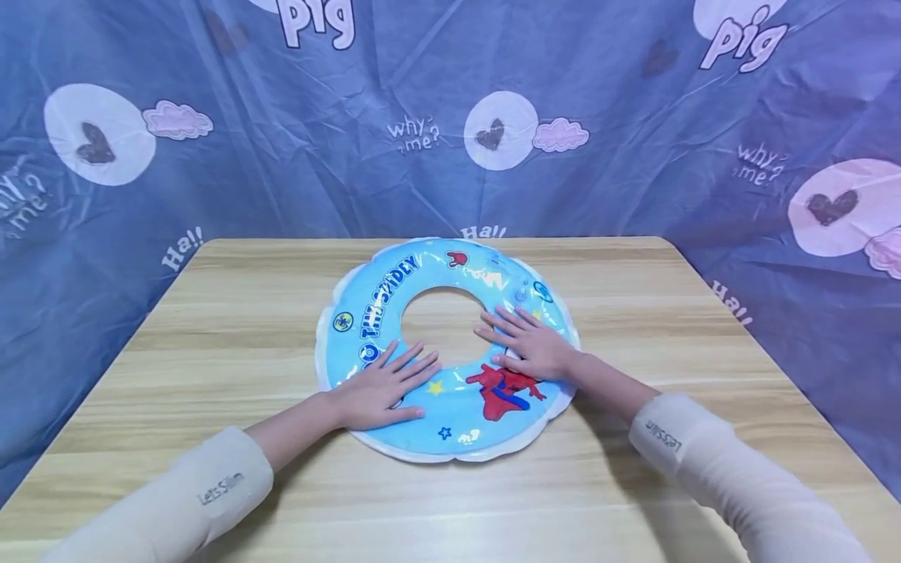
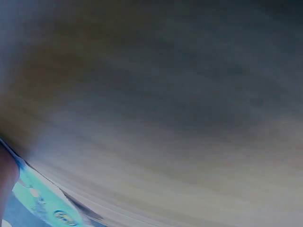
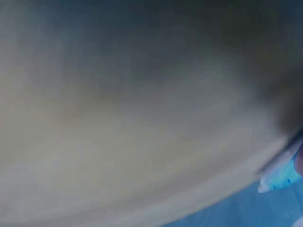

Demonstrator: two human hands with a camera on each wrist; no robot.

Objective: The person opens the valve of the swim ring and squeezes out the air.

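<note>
An inflatable swim ring (image 1: 422,274), light blue with a clear whitish edge, lies flat on the wooden table (image 1: 211,352). Lettering, stars and a red-and-blue cartoon figure are printed on it. My left hand (image 1: 383,389) rests with spread, straight fingers on its near left part, fingertips by the central hole. On its right side lies my right hand (image 1: 531,344), fingers also spread and pointing toward the hole. In the left wrist view a strip of the ring (image 2: 42,198) shows at the lower left. A small piece of the ring (image 3: 280,177) appears at the right wrist view's edge.
Behind the table's far edge hangs a blue printed cloth (image 1: 338,156) with hearts, clouds and words. Pale sleeves (image 1: 232,485) cover both forearms, which reach in from the near corners. Wooden tabletop surrounds the ring on the left, right and near sides.
</note>
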